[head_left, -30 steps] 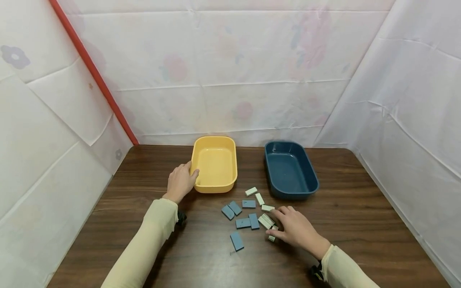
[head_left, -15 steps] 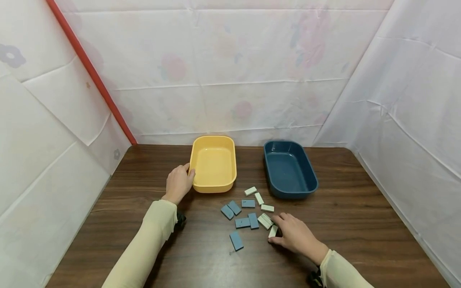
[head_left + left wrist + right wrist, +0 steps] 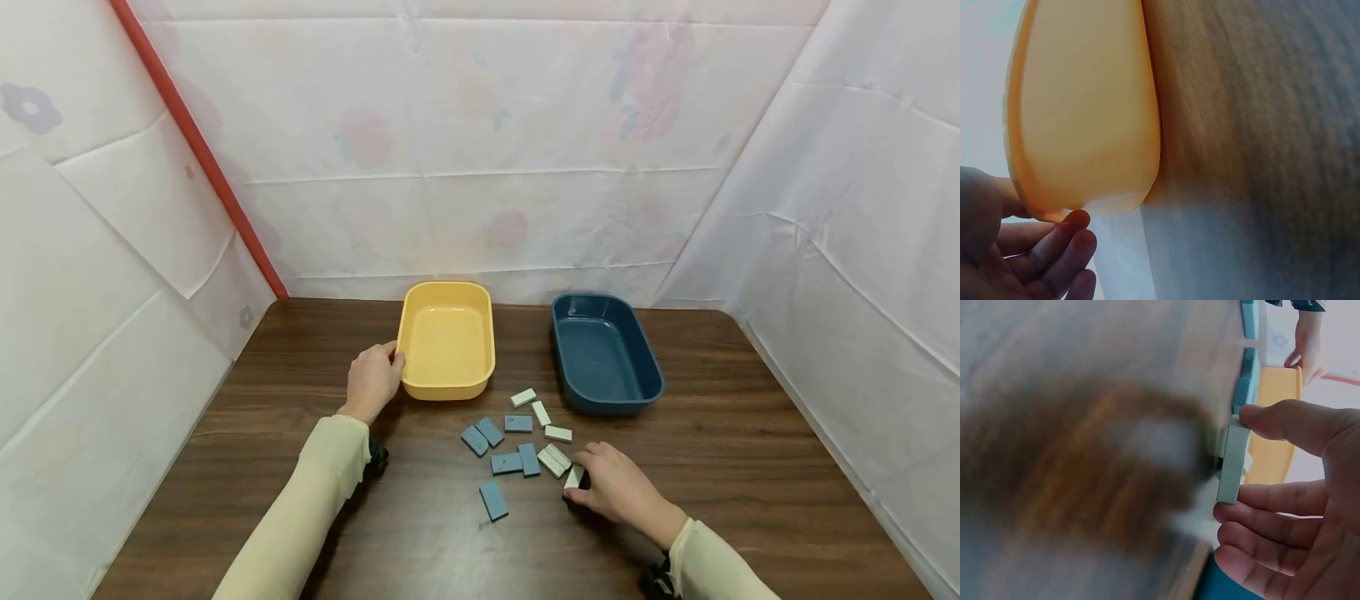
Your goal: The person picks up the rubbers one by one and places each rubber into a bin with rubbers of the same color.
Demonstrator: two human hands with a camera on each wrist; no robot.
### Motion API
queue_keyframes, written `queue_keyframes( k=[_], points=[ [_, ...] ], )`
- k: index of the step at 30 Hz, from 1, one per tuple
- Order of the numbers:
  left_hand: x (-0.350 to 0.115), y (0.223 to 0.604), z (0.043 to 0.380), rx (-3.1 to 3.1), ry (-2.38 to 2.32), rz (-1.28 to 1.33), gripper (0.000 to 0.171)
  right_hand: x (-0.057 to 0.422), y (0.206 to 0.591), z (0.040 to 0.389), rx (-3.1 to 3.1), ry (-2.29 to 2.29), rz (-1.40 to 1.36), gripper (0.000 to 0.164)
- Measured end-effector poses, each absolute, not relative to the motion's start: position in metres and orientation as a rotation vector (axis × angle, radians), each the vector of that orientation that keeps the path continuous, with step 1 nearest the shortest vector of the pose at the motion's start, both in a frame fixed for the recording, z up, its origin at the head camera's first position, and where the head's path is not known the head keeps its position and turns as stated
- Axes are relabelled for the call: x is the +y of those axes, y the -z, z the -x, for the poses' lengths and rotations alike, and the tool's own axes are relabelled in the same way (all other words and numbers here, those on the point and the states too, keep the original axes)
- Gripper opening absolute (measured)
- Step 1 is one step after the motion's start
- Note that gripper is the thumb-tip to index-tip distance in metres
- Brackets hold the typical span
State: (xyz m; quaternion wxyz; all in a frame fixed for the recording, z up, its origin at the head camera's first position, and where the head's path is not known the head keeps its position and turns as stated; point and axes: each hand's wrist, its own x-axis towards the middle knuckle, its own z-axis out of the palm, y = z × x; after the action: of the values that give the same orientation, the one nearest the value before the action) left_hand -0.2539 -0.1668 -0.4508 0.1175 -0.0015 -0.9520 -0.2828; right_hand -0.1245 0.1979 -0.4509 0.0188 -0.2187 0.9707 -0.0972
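My right hand (image 3: 618, 492) holds a small pale green rectangular block (image 3: 1233, 462) by its two ends, thumb at one and fingers at the other, low over the table. Close to it lie two pale blocks (image 3: 554, 461) side by side. At the left, my left hand (image 3: 372, 383) grips the rim of a yellow tray (image 3: 1085, 112), thumb and fingers at its near left side. Nothing lies in this tray. Several flat blue-grey blocks (image 3: 493, 501) are scattered between the hands, and more pale blocks (image 3: 558, 434) lie behind them.
A dark blue tray (image 3: 609, 406) stands at the back right, apart from the yellow one. Both rest on a brown wooden table (image 3: 300, 350). White patterned sheets (image 3: 480, 217) surround the back and sides, with a red strip (image 3: 202, 150) at the left.
My right hand has drawn back slightly from the pale blocks and closed around one, pulling it a little to the right. The left thumb has shifted back over the yellow tray's rim.
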Motion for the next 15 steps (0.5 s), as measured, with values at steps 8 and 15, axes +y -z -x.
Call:
queue_keyframes(
  k=[8, 15],
  points=[
    [-0.167, 0.449, 0.253, -2.799, 0.857, -0.007, 0.038, 0.207, 0.435, 0.132, 3.071, 0.352, 0.666, 0.036],
    [-0.168, 0.450, 0.253, -2.802, 0.857, -0.009, 0.039, 0.222, 0.412, 0.144, 3.130, 0.421, 0.656, 0.032]
  ],
)
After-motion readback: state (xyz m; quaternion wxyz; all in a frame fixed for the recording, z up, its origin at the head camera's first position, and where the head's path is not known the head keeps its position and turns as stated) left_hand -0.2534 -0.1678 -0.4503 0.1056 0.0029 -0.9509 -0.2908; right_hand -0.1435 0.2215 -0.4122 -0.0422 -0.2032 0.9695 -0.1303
